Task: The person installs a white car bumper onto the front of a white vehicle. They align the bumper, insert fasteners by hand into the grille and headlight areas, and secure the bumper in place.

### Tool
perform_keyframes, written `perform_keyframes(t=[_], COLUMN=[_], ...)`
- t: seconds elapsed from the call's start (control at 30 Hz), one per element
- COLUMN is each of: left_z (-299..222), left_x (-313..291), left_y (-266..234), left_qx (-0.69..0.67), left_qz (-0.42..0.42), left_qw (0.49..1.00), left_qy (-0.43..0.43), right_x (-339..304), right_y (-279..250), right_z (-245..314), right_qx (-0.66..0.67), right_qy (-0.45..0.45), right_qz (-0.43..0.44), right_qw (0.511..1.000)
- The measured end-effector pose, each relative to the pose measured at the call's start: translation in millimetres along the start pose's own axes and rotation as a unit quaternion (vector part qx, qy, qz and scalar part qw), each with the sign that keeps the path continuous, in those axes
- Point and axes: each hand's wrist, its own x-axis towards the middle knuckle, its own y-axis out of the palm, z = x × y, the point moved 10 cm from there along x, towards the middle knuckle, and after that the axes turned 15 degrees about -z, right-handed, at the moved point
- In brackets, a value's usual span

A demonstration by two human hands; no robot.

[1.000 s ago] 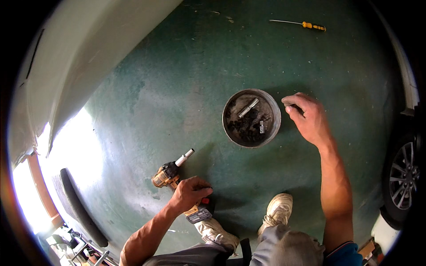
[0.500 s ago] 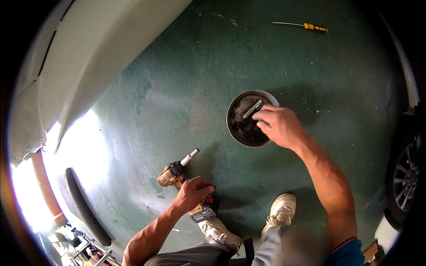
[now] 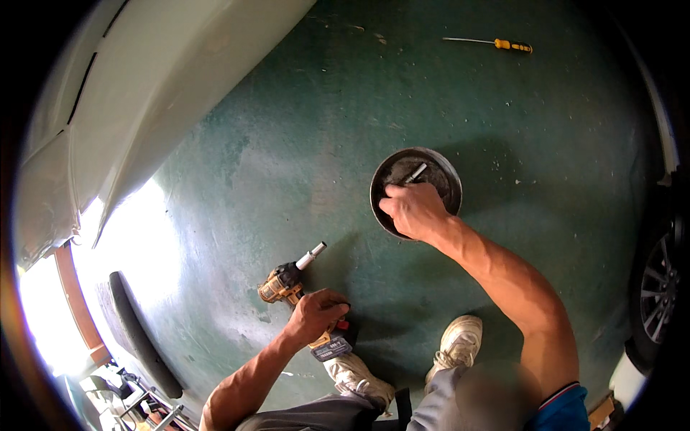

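My right hand [image 3: 417, 210]: in pan [image 3: 443, 174], near edge; fingers curled, grip hidden. Left hand [image 3: 317, 317]: over drill [image 3: 279, 283], likewise. Risk: unsighted fingers knocking socket [image 3: 417, 172].

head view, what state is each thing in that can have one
Bowl, upright, open-topped
Silver cylinder inside it, partly covered
Power tool, fitted with silver socket
Screwdriver, lying untouched
Right hand, reaching into bowl, fingertips' hold hidden
Left hand, curled over power tool, grip unclear
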Motion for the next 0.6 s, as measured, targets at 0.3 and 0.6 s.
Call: perform_keyframes(t=[0.3, 0.6], left_z=[4.8, -65.5], left_x=[4.5, 15.1], left_y=[2.7, -10.9], left_qx=[-0.025, 0.120], left_qz=[0.009, -0.080], left_qw=[1.000, 0.975], left_qy=[0.010, 0.169], right_x=[-3.6, -60.6], right_y=[-50.1, -108.0], right_z=[-11.5, -63.2], right_qx=[0.099, 0.310], right_qy=[0.075, 0.348], right_qz=[-0.138, -0.168], right_qw=[0.983, 0.869])
